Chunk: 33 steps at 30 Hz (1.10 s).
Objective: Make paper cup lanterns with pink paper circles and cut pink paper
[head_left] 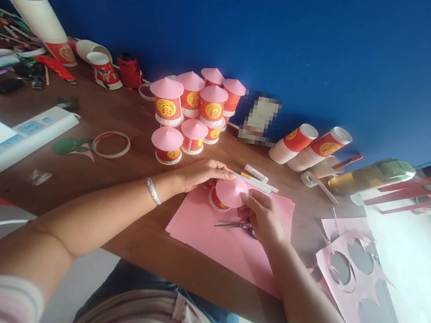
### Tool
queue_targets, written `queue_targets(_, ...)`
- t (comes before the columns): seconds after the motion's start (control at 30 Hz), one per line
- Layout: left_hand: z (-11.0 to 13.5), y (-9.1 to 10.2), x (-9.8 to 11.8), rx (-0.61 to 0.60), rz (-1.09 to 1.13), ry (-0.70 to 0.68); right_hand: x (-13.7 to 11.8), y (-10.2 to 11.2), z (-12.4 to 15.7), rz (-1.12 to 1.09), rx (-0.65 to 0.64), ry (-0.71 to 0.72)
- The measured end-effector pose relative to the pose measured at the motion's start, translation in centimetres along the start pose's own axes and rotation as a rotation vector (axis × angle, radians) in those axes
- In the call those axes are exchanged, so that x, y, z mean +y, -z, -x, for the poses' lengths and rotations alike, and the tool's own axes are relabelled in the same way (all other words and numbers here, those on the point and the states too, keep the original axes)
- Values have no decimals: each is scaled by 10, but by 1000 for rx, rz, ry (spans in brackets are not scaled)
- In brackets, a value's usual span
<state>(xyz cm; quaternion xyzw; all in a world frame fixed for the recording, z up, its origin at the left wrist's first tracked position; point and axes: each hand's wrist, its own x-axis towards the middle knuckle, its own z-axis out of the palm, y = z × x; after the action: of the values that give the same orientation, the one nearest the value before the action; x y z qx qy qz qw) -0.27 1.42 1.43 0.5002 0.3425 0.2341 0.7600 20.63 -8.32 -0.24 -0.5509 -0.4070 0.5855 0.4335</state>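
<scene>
A red paper cup (218, 201) with a yellow design stands on pink paper sheets (196, 224), capped by a pink paper cone (232, 191). At the cone's upper left edge my left hand (210, 173) is closed, thumb and fingers on the rim. On the opposite side my right hand (262, 213) pinches the cone's edge. Scissors (232, 224) lie on the sheets, their handles partly hidden under my right hand. Just beyond the cone are markers (259, 182) and a white glue stick (256, 173).
Several cone-topped red cups (168, 112) stand near the blue wall. Stacked paper cups (297, 142) and a tape roll (309, 179) are at right, above cut pink scraps (346, 271). A power strip (17, 136) and a tape ring (111, 144) lie left.
</scene>
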Motion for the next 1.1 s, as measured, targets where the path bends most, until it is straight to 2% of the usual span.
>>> queue_targets(0.37, 1, 1, -2, 0, 58, 43, -3, -1, 1, 1, 10, -23)
queue_targets(0.57, 0, 6, -9, -31, 4, -3, 1, -2, 2, -8, 17, -8)
queue_targets(0.67, 0, 7, -10, 36, -45, -62, -1, -1, 5, 63, 59, 52)
queue_targets(0.77, 3, 7, -5, 145, -152, -212, -5, 0, 8, 240, 193, 221)
queue_targets(0.87, 8, 9, 3, 190, -396, -408, -4, 2, 9, 450, 350, 531)
queue_targets(0.97, 11, 12, 8, 133, -693, -613, -1, 0, 10, 647, 344, 811)
queue_targets(1.1, 13, 14, 6, 64, -989, -819, 1, -7, 11, 865, 320, 999)
